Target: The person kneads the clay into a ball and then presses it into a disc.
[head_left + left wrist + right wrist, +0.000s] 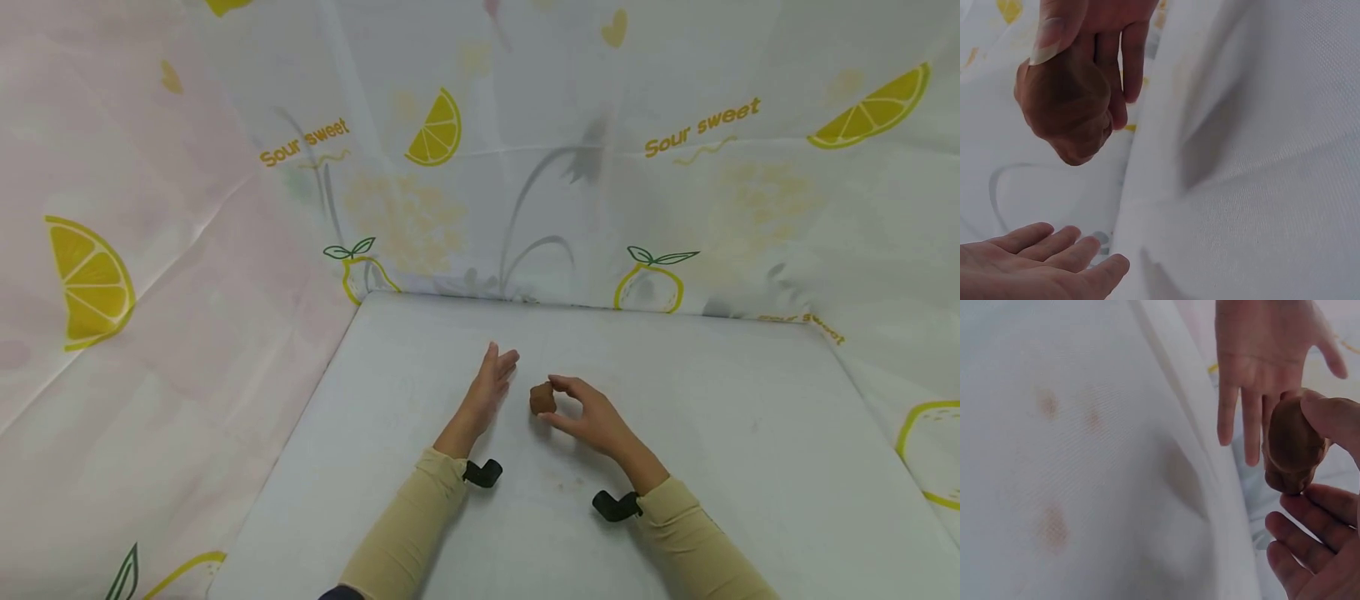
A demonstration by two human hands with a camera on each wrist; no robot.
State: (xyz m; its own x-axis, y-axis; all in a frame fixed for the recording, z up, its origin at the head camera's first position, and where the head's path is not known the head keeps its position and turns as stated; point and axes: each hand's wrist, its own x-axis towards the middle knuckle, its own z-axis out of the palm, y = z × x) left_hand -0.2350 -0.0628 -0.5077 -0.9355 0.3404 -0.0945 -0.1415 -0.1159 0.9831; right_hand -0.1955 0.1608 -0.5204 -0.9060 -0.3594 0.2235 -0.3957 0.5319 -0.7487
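Over the white cloth-covered table (750, 433), I see the person's right hand (598, 422) pinching a small, brown, rounded lump of clay-like material (541, 399) between thumb and fingertips, raised above the surface. The left hand (486, 393) is just beside the lump but apart from it, fingers straight and palm towards it, while pale, lemon-printed fabric (495, 208) hangs behind the table.

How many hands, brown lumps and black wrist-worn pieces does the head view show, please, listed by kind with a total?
Hands: 2
Brown lump: 1
Black wrist-worn pieces: 2
Total: 5
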